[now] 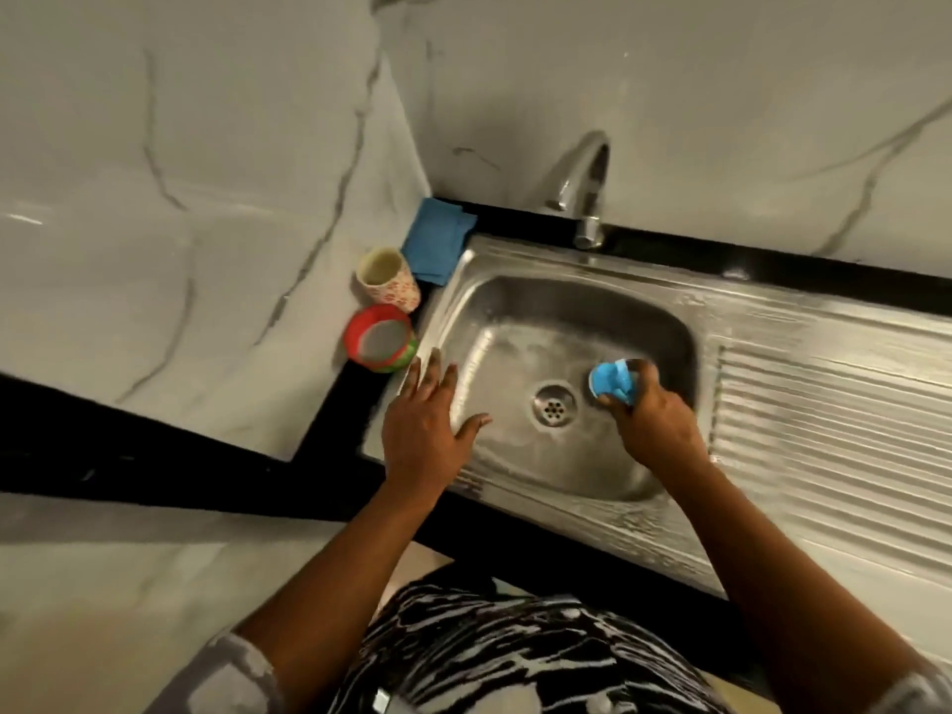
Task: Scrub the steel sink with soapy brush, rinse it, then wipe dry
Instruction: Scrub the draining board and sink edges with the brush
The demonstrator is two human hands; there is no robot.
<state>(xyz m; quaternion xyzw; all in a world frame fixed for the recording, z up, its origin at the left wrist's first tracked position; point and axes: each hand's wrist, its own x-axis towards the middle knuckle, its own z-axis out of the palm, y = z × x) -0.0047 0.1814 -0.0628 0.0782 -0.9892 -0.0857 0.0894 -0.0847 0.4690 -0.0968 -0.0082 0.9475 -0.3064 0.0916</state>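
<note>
A cream paper cup with red print is standing upright on the black counter, close against the grey-veined marble wall. A round red tub with a green band is sitting just beside the cup, on its near side. A black-and-white patterned garment is filling the bottom edge.

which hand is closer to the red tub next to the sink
Left. The left hand is open at the sink rim, fingertips just short of the red tub; the right hand is across the sink, gripping the blue brush.
</note>
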